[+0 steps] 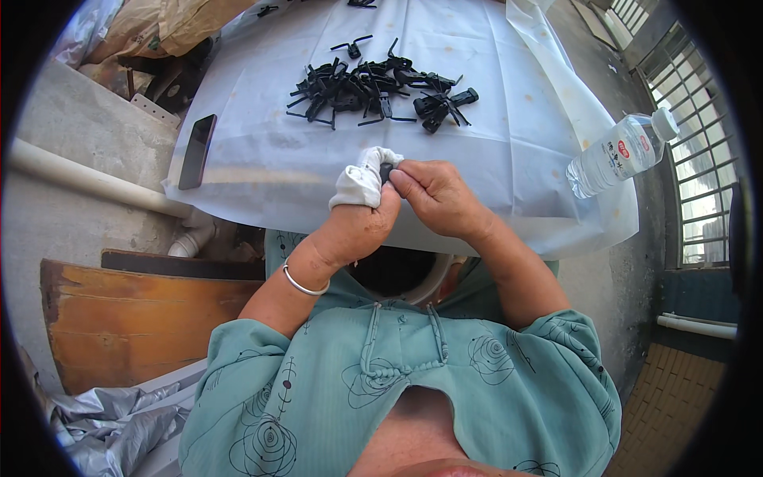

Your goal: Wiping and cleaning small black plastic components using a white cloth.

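Head view, read from left to right. A dark phone (197, 150) lies at the left edge of your table (509, 151), its long axis running roughly 12 to 6 o'clock. Your left hand (355, 226), with a metal bangle (303, 284) at the wrist and white cloth wraps (364, 176) over its fingertips, meets your right hand (435, 197) just in front of the table's near edge; the hands are together, both pinched on a small black part (385, 172). That part sits between the wrapped left fingertips and the right thumb, at about 1 o'clock from your left hand and 10 o'clock from your right. So little of it shows that its long axis and heading cannot be told. A heap of black plastic pieces (373, 87) lies on the table at 12 o'clock from the hands, well apart. A clear water bottle (621, 153) lies at the right edge, cap toward 2 o'clock.
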`<act>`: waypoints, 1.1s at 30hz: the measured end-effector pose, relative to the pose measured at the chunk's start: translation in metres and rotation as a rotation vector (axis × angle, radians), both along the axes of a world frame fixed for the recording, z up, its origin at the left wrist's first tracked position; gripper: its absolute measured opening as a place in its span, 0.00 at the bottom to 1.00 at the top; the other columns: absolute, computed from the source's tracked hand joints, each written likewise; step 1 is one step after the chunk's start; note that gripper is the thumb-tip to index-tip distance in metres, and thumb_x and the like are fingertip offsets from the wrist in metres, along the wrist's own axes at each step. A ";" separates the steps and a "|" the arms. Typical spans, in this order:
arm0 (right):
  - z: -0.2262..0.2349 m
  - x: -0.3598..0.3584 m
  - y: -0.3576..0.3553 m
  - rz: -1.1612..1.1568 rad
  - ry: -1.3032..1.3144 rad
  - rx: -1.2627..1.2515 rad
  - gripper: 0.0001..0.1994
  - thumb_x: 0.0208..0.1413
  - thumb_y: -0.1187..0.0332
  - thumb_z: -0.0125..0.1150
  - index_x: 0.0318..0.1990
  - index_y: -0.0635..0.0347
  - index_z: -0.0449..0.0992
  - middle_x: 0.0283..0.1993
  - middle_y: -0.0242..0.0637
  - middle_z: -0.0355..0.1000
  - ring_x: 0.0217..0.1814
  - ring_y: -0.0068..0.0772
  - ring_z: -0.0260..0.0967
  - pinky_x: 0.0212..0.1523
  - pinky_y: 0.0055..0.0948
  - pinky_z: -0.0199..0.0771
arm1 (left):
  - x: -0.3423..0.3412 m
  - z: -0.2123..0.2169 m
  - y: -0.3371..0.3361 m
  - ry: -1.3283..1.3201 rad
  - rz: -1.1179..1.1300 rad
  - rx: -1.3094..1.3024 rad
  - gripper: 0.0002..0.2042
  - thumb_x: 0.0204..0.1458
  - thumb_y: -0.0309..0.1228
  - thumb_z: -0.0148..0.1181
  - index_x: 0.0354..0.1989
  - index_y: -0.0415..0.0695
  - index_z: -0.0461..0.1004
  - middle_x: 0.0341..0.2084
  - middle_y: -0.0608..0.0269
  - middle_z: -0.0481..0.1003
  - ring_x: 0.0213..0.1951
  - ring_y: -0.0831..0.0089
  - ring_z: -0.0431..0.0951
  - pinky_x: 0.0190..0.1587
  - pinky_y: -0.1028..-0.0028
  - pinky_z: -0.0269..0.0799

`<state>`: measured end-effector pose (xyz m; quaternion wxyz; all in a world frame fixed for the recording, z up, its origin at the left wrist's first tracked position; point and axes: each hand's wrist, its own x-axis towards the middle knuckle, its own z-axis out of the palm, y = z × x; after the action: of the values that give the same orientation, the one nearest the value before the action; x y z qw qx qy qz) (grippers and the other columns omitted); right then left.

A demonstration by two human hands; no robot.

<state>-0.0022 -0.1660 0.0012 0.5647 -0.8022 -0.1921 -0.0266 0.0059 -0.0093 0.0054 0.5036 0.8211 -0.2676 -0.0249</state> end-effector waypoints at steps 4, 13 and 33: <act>0.002 -0.004 0.009 -0.025 -0.023 0.003 0.10 0.54 0.69 0.51 0.25 0.66 0.68 0.19 0.48 0.63 0.18 0.45 0.57 0.22 0.34 0.61 | -0.006 0.002 0.001 -0.089 0.023 -0.055 0.13 0.47 0.22 0.43 0.43 0.35 0.62 0.30 0.52 0.69 0.31 0.63 0.70 0.38 0.71 0.67; 0.008 0.028 -0.051 -0.631 -0.162 -0.248 0.12 0.54 0.65 0.54 0.27 0.67 0.71 0.17 0.42 0.65 0.19 0.30 0.61 0.24 0.29 0.61 | -0.004 0.019 0.024 -0.140 -0.267 0.224 0.16 0.47 0.27 0.51 0.46 0.37 0.67 0.35 0.50 0.72 0.39 0.58 0.70 0.46 0.66 0.65; 0.008 0.003 -0.021 -0.047 0.118 0.019 0.09 0.46 0.68 0.64 0.31 0.62 0.73 0.18 0.22 0.60 0.19 0.12 0.52 0.19 0.17 0.52 | 0.010 0.001 0.007 0.879 -0.006 -1.055 0.08 0.54 0.28 0.52 0.41 0.42 0.66 0.28 0.64 0.73 0.21 0.81 0.69 0.21 0.82 0.65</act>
<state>0.0013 -0.1871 0.0097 0.5818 -0.8014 -0.1390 0.0058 0.0156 -0.0026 0.0063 0.8978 0.3789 -0.0171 -0.2238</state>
